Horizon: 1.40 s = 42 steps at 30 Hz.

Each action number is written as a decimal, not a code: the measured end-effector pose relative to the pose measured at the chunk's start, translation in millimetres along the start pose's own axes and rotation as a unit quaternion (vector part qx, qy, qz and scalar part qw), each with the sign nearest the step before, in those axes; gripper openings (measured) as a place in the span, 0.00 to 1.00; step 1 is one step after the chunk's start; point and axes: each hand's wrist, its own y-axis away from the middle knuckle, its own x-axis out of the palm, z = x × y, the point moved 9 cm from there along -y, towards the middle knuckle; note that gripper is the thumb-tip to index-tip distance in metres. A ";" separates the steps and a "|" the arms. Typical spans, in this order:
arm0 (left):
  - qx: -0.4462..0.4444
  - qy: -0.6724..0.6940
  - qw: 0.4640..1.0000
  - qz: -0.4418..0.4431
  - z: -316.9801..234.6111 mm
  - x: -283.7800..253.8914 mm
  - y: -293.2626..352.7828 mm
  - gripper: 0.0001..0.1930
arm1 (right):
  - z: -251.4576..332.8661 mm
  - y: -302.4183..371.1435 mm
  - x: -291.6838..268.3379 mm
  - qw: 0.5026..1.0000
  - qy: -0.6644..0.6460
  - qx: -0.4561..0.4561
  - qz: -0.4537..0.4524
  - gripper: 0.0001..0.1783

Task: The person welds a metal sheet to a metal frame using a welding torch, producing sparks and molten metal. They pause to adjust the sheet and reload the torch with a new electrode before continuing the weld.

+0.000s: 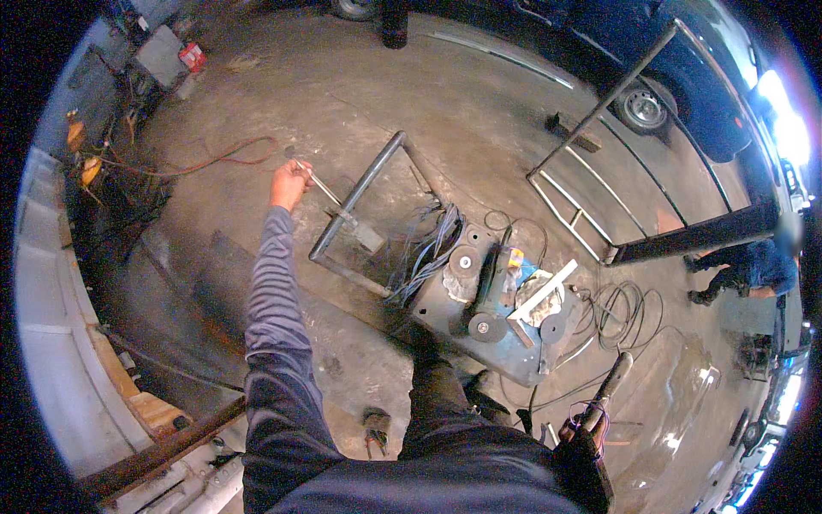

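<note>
My left hand reaches out ahead at the end of a dark sleeve, fingers closed round one end of a thin light-coloured rod. The rod slants down to the right, its far end at the dark tube frame. By that end, a small flat grey plate shows inside the frame; whether rod and plate are joined I cannot tell. Right of the frame, a blue-grey work surface carries an angle grinder, several round discs and a white angled bar. My right hand does not show.
A bundle of grey-blue cables hangs at the frame. Coiled cable lies on the floor to the right. Beyond stands a large tubular metal frame, with a person beside it. A reddish hose runs across the left floor.
</note>
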 end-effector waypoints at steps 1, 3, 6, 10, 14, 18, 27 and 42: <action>0.012 -0.023 1.000 -0.011 -12.2 -8.4 -1.0 0.07 | 10.4 4.4 5.4 1.000 0.017 -0.009 0.006 0.23; 0.031 -0.021 0.999 -0.020 -36.7 -17.5 1.4 0.07 | 31.0 15.3 16.6 0.997 0.060 -0.037 0.017 0.27; 0.036 -0.016 0.999 -0.017 -46.9 -13.5 5.2 0.07 | 53.4 31.7 29.8 0.999 0.026 0.029 0.009 0.36; 0.053 -0.066 0.996 -0.008 -15.0 1.5 2.2 0.10 | 82.5 48.2 44.3 0.998 0.063 -0.001 0.018 0.44; 0.004 0.065 0.998 0.003 20.7 46.6 6.6 0.14 | 80.4 56.7 41.3 0.996 0.061 0.039 0.045 0.48; -0.001 0.079 0.996 0.030 49.6 66.2 5.5 0.18 | 26.4 52.9 14.0 0.995 0.073 -0.001 0.065 0.51; 0.059 0.094 0.994 0.018 42.3 20.7 -5.5 0.18 | 99.1 57.7 30.2 0.986 0.104 -0.068 0.108 0.59; 0.326 0.060 0.938 -0.100 -308.7 -80.2 176.9 0.23 | 71.9 46.6 -33.2 0.981 0.093 -0.148 0.086 0.57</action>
